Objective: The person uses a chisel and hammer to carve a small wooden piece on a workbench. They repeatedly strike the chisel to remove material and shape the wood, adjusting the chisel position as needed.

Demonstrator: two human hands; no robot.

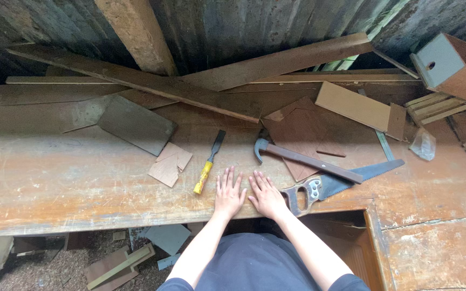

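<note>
Hands [248, 193] flat on worn wood bench [71, 183], w/ scrap boards [152, 86].

The worktop [82, 178] is worn, matt wood, scratched and patchy with pale scuffs. The chisel [209, 163] has a dark metal blade and a glossy yellow plastic handle. The hammer [303, 159] pairs a dull metal head with a brown wooden shaft. The handsaw [341, 183] shows a grey, matt steel blade and a wooden handle. Thin plywood offcuts [169, 164] look smooth and pale.
</note>
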